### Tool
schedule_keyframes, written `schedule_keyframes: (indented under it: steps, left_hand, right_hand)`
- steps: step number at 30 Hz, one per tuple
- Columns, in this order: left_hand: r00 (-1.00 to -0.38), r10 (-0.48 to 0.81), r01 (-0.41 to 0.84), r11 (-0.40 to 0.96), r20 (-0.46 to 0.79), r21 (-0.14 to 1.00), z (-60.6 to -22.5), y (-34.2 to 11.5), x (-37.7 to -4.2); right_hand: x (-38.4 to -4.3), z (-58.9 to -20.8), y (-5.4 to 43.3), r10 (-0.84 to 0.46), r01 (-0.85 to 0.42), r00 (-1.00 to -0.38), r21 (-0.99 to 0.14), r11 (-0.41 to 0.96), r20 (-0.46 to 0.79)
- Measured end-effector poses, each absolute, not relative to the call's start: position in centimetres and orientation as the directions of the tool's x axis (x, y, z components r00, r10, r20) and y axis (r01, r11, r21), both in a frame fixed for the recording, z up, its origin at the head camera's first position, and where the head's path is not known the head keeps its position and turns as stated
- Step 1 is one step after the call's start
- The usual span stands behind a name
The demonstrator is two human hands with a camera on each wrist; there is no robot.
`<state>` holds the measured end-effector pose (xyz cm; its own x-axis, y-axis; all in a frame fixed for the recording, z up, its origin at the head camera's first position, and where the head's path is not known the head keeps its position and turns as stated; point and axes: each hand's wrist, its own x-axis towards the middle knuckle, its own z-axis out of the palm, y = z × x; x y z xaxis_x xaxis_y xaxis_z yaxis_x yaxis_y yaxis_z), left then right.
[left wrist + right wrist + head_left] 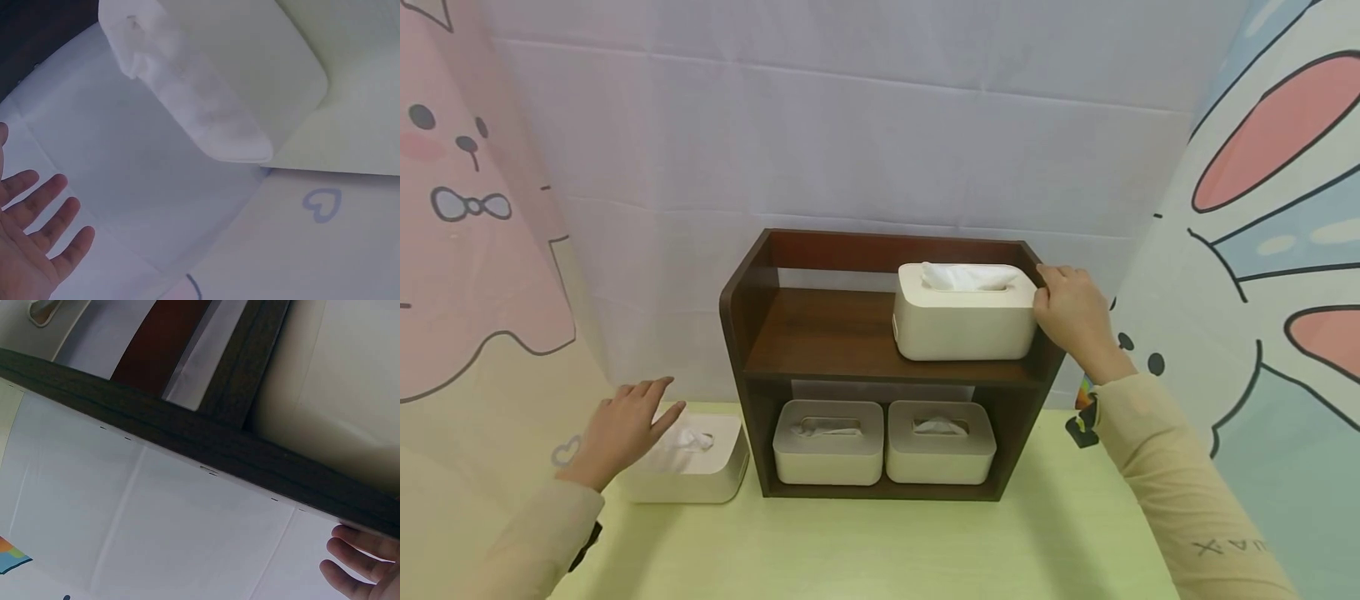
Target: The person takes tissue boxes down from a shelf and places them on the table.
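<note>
A dark brown two-tier wooden shelf stands on the table. My right hand grips the upper part of its right side panel; in the right wrist view the fingers lie along the outer face, and the thumb is hidden there. Just inside that panel, close to my thumb, a cream tissue box sits on the upper tier. At the left my left hand hovers over another tissue box on the table, fingers spread and holding nothing. That box also shows in the left wrist view, beyond the fingers.
Two more tissue boxes, one left and one right, sit side by side on the lower tier. A pale yellow-green table carries everything. Behind hangs a white cloth, with cartoon-printed cloths at both sides.
</note>
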<state>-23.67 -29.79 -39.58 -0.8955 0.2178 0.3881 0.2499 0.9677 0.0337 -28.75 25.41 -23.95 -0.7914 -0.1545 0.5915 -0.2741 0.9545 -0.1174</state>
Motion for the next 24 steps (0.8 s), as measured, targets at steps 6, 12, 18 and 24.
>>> schedule_keyframes:
  steps: [6,12,18,24]
  left_hand:
    - [-0.879,0.235,0.271,0.962,0.415,0.03,-36.8,-28.9,-24.2]
    - [-0.864,0.234,0.278,0.96,0.446,0.035,-34.3,-27.9,-24.7]
    - [-0.865,0.234,0.273,0.962,0.444,0.026,-31.2,-26.7,-25.0]
    - [-0.86,0.225,0.284,0.957,0.458,0.065,-28.3,-25.4,-25.4]
  right_hand:
    - [-28.8,-24.0,25.5,-0.153,-0.273,-0.791,-0.118,0.955,0.592]
    - [-28.9,-24.1,25.5,-0.153,-0.277,-0.788,-0.121,0.953,0.596]
    - [-28.9,-24.2,25.5,-0.159,-0.282,-0.781,-0.115,0.952,0.603]
    - [-28.9,-24.0,25.4,-0.151,-0.273,-0.79,-0.121,0.954,0.594]
